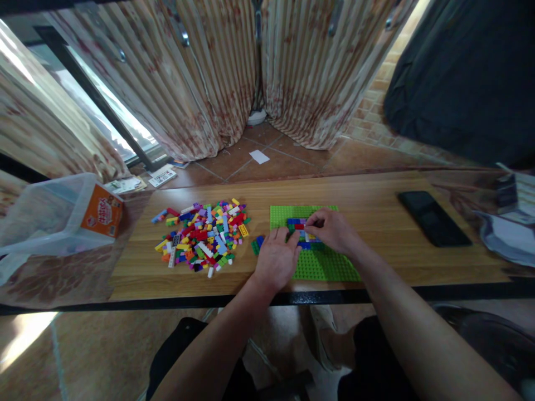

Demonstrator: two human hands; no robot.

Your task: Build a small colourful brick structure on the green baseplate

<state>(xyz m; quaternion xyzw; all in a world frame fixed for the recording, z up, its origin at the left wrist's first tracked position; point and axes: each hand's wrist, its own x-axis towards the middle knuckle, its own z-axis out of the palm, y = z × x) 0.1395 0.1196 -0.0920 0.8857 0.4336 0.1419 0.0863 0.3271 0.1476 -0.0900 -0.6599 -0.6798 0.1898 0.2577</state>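
Note:
A green baseplate (326, 270) lies on the table with rows of toy bricks on it, among them blue bricks (311, 245) and a red brick (299, 226). My left hand (278, 256) rests over the plate's left part, its fingers stretched out beside the bricks. From the right, my right hand (330, 228) reaches in with thumb and fingers pinched at the right end of the red brick. Whatever sits between those fingertips is too small to make out. Just left of my left hand are a few loose green and blue bricks (256, 245), partly covered by it.
A heap of loose coloured bricks (204, 236) spreads over the table's left half. On the right lies a black phone (434, 218). A clear plastic bin (54, 214) with an orange label stands beyond the left end. The wooden table (368, 195) has a dark front edge.

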